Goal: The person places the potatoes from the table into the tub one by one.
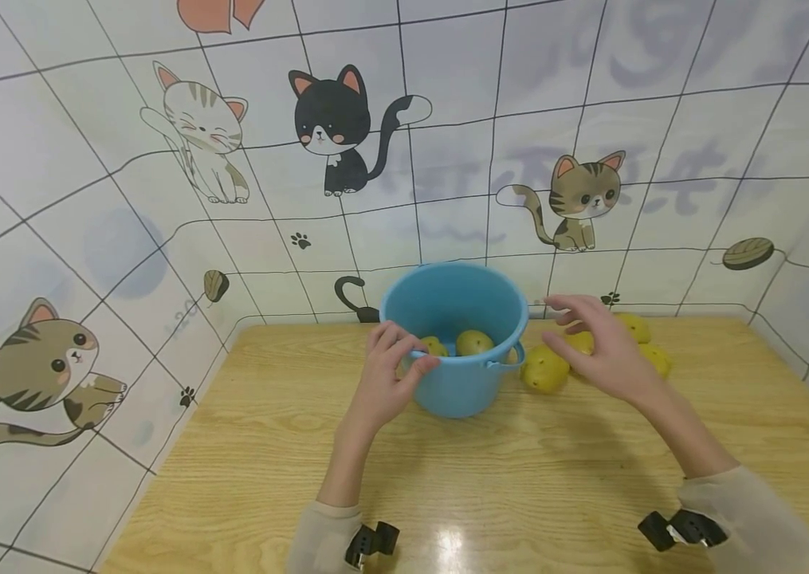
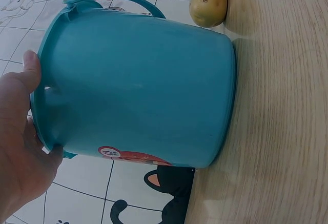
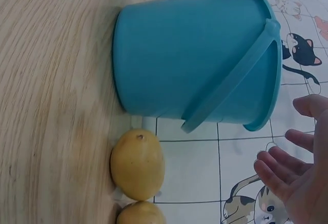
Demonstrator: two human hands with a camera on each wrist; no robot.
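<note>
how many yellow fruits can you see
6 visible: two fruits in the blue bucket, four fruits on the table beside it, some partly behind the right hand; more may be hidden.

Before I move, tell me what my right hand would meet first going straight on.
Probably the blue bucket; your right hand points toward it, though depth is unclear.

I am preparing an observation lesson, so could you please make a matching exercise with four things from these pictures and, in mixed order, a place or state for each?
1. left hand
2. right hand
3. blue bucket
4. black-and-white cat drawing

A. stands on the wooden table
B. is on the tiled wall
C. grips the bucket's rim
D. is beside the bucket, holding nothing

Pairs: 1-C, 2-D, 3-A, 4-B
</note>
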